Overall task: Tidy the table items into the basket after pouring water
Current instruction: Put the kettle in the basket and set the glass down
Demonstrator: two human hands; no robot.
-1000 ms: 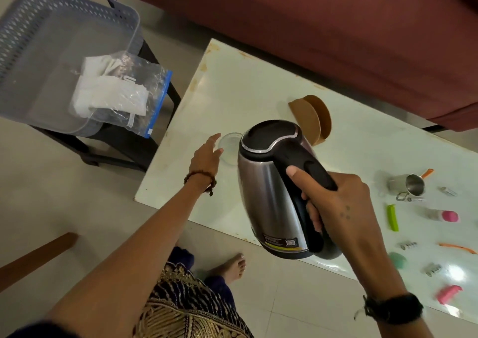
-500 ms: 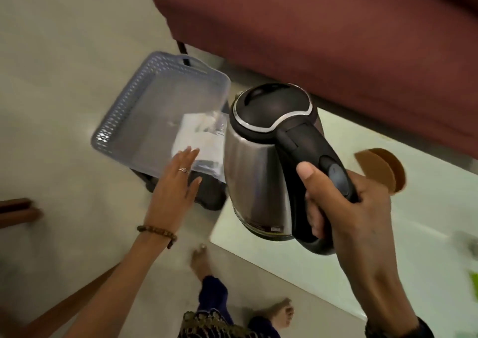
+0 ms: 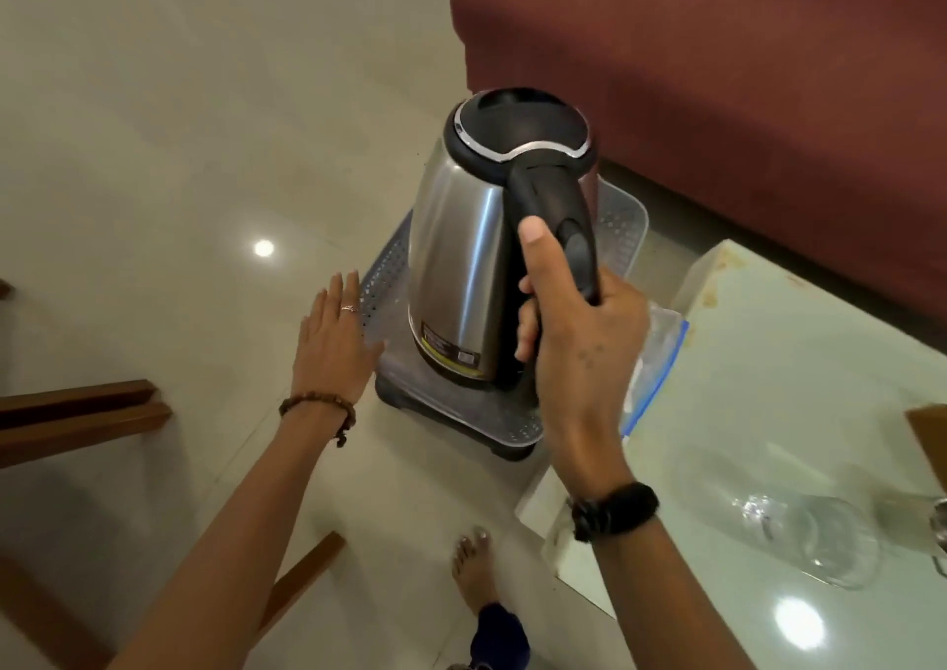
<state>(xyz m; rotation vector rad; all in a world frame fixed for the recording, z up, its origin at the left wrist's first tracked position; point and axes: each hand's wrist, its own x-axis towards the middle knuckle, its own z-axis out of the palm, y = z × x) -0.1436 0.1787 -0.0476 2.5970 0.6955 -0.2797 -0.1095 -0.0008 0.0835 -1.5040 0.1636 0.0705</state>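
Half a second on, the kettle (image 3: 469, 269) has swung over the basket (image 3: 622, 231), now covering most of it; only the perforated rim shows, and whether the base touches down I cannot tell. One right hand (image 3: 579, 341) wraps the black handle, thumb on top. One left hand (image 3: 333, 341) hovers flat, fingers spread, beside the basket. A zip bag (image 3: 661, 356) peeks out behind the wrist. One glass (image 3: 815, 536) lies blurred on the table (image 3: 799, 362).

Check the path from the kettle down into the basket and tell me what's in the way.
Nothing visible blocks it. The right hand holds the kettle directly over the basket. The zip bag lies at the basket's table-side edge, beside the kettle. The open left hand is by the near rim.
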